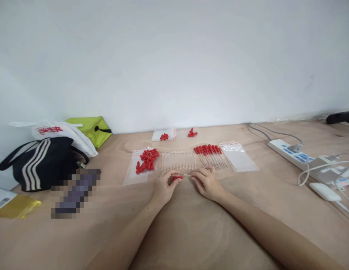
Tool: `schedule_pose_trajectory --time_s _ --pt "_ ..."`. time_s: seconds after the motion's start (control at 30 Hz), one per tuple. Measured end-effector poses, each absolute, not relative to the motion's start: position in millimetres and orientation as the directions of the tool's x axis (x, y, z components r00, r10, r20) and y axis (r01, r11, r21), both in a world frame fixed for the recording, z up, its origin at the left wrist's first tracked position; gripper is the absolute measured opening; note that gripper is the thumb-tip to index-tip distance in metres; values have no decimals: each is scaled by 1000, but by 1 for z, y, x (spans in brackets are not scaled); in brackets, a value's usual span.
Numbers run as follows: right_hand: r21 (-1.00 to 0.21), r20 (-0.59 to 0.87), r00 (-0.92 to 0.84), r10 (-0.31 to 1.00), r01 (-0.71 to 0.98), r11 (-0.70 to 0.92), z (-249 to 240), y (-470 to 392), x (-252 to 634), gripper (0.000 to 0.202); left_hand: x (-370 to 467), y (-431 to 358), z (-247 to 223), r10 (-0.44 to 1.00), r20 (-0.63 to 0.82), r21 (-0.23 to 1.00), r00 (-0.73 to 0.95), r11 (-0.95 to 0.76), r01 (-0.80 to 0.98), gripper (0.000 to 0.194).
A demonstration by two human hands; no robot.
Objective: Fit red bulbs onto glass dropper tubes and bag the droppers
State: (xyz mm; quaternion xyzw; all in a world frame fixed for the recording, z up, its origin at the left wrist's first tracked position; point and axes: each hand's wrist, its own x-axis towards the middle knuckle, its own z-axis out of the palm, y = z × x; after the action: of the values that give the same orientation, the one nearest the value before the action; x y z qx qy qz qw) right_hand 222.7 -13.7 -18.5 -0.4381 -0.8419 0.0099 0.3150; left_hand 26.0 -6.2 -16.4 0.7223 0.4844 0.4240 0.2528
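Nearest the viewer, two bare forearms reach across a pale wood-grained table [174, 232]. The left hand [165, 186] has its thumb and fingertips pinched around a red bulb [177, 178]. Just beside it, the right hand [206, 183] grips a thin clear tube [187, 175] between its fingertips, one end pointing toward the bulb; the two pieces are near each other, apparently not touching.

So slim a tube could snap or roll out of the fingertips if it were squeezed or pushed at a slant. The soft bulb might fold or slip if its mouth and the tube's end were out of line.

Slightly farther off, close beyond the fingers, lies a row of loose clear tubes [178, 161]. To its right, red-capped tubes [209, 150] fan out side by side, with a flat plastic bag [243, 159] next to them. To its left, a heap of red bulbs [147, 159] rests on another clear bag [129, 176]. The right wrist lies close to the red-capped tubes, so a careless sweep could scatter them.

Off to the far left sits a black bag [56, 157] with white stripes; to the right, a power strip [292, 155] with cables. Farthest back, two small clusters of red pieces [164, 137] lie before a plain wall [191, 56].
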Motion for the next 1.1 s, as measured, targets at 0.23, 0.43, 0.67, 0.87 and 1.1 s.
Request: schedule_pose_trajectory --time_s 0.23,0.43,0.67,0.87,1.1 --pt "-278 547 -416 726 728 626 -18 -16 222 19 28 -11 -10 866 423 704 266 -499 505 16" --pt "-230 559 -440 703 732 641 -18 -17 221 22 29 -11 -9 841 450 653 302 -540 531 17" --pt "-252 546 -483 684 684 684 -19 -16 224 24 28 -11 -10 818 465 615 340 -574 540 18" --pt "-280 536 -520 665 634 721 -19 -12 229 30 28 -13 -9 767 469 580 438 -641 502 20" --pt "-198 546 -528 650 672 713 -19 -16 227 22 28 -14 -14 746 433 507 506 -666 547 16"
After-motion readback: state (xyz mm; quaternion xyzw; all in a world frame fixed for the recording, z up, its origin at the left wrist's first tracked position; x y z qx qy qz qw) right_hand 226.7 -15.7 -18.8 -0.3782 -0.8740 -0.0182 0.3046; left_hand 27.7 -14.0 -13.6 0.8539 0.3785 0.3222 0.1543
